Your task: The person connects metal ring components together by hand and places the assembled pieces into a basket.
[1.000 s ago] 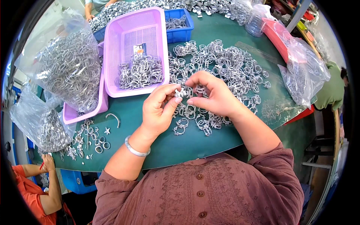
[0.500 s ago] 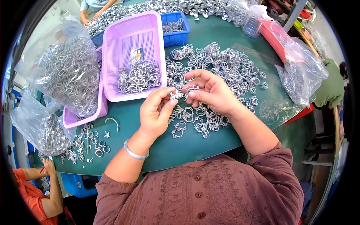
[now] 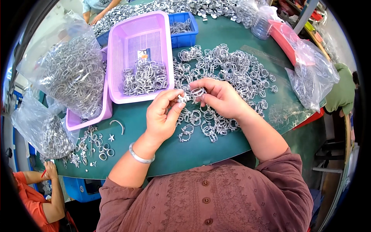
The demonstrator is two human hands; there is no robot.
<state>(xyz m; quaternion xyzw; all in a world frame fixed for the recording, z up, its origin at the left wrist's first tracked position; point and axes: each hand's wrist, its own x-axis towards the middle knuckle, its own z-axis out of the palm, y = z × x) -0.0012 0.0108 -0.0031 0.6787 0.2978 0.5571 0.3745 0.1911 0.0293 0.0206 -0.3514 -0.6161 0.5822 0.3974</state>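
Left hand (image 3: 162,116): pinches a silver piece (image 3: 182,99) between thumb and finger.
Right hand (image 3: 222,99): holds a ring (image 3: 198,92) likewise, just beside the left hand.
Pile (image 3: 239,67): silver rings, on the green counter (image 3: 170,154), below and beyond the hands.
Basket (image 3: 131,40): purple, left of the pile, more rings (image 3: 146,79) inside.

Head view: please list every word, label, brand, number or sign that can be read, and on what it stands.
No text is readable.
Card in the purple basket: any print is too small.
Pale round spot on the blue plastic item beside the table: too small to tell.
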